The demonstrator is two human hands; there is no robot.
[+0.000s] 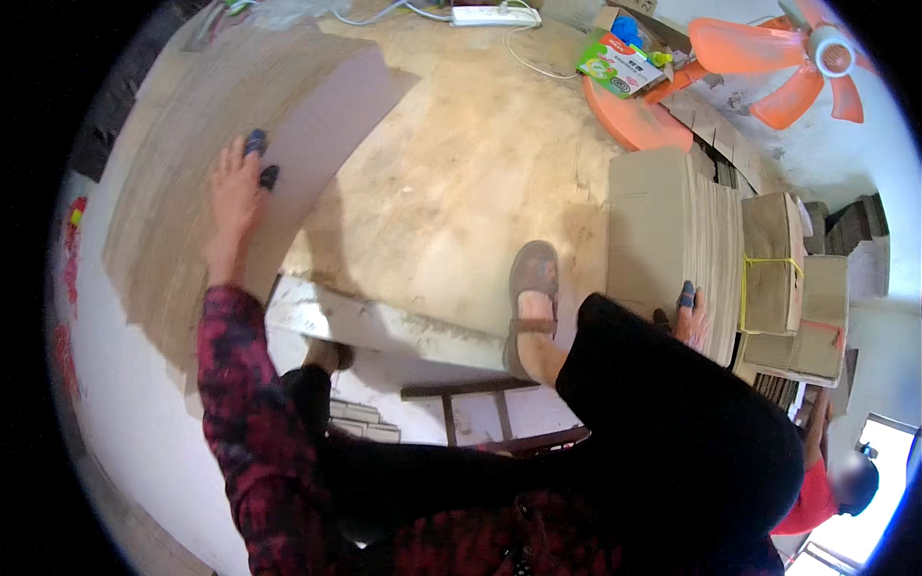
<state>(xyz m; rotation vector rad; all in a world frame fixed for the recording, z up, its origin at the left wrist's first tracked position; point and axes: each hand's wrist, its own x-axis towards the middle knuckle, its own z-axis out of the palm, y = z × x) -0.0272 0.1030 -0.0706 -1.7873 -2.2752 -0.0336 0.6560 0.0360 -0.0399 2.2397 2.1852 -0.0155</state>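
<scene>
My left hand [238, 187] lies with its fingers spread along the edge of a large fanned stack of cardboard sheets [182, 182] on the left. Dark covers wrap its thumb and one finger. On the right, my right hand [692, 322] rests on the edges of an upright-standing pack of flat cardboard [653, 230]. Its thumb and a finger, also in dark covers, are apart, and no single sheet shows between them. My knee hides part of this hand.
An orange fan [773, 58] stands at the far right beside an open box [621, 65] with a blue item. A white power strip [496, 15] lies at the far edge. Strapped cardboard bundles [771, 259] stand right. A person in red [812, 499] is at lower right.
</scene>
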